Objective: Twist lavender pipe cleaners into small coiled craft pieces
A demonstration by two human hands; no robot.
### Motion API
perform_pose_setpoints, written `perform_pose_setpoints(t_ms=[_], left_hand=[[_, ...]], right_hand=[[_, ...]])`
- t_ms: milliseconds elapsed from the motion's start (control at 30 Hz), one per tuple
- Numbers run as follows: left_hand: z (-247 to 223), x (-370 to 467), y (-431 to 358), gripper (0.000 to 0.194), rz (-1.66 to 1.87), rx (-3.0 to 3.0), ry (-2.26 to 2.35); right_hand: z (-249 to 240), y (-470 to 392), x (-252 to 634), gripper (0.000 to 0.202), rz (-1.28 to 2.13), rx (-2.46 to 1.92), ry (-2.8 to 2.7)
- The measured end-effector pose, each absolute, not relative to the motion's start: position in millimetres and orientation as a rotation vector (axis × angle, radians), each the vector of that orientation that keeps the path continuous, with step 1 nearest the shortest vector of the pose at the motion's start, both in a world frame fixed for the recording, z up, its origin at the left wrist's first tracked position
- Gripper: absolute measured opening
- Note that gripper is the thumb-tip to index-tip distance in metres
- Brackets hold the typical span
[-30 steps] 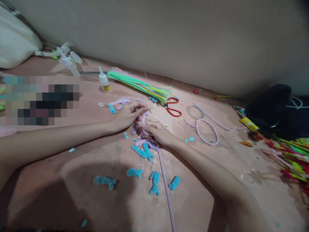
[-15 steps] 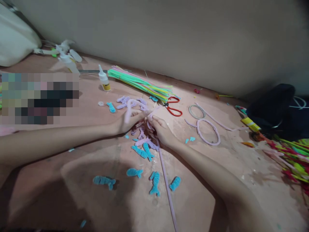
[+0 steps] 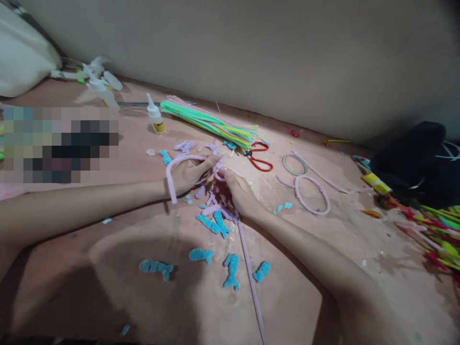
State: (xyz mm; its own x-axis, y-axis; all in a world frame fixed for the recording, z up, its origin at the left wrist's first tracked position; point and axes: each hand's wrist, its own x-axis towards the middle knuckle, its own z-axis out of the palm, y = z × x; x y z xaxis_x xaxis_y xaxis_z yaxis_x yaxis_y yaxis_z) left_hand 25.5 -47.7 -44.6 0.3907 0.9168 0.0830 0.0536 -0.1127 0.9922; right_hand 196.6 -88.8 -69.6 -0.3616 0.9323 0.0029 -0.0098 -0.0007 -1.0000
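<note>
My left hand (image 3: 190, 175) pinches a lilac pipe cleaner (image 3: 171, 179), whose free end arches over the back of the hand and bends down. Close beside it, my right hand (image 3: 240, 191) has its fingers closed on the same pipe cleaner, where a small loop shows between the fingertips. A long straight lilac strand (image 3: 248, 273) runs from below my right hand to the bottom edge. Under and around the hands lie small lilac twisted shapes (image 3: 212, 210). Nearer to me are several blue fish-like shapes (image 3: 156, 268).
Behind the hands lie a bundle of green, pink and yellow pipe cleaners (image 3: 208, 122), red-handled scissors (image 3: 261, 165) and an upright glue bottle (image 3: 155, 117). To the right are a tape ring (image 3: 294, 164), a lilac ring (image 3: 312, 195) and a dark cloth (image 3: 406, 158).
The pipe cleaner's free end has swung left and down over my left hand, which has shifted slightly left. The small loop between the fingertips shows more clearly.
</note>
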Motion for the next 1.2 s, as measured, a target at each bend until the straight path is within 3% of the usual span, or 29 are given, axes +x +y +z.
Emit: perform_pose_setpoints(t_ms=[167, 433, 867, 1200], left_hand=[[-38.1, 27.7, -49.3, 0.062, 0.882, 1.62, 0.887], [-40.2, 26.8, -47.6, 0.067, 0.661, 1.497, 0.772], [-47.7, 29.5, -43.7, 0.06, 0.713, 1.431, 0.796], [-38.1, 30.5, -47.9, 0.064, 0.676, 1.428, 0.808]], right_hand=[[-64.9, -90.6, 197.9, 0.046, 1.079, -0.992, -1.817], [-68.8, -89.8, 199.5, 0.037, 0.957, -0.934, -2.092], [-68.1, -89.8, 199.6, 0.034, 1.096, -0.963, -1.998], [-63.3, -90.9, 200.0, 0.048, 1.209, -0.937, -1.921]])
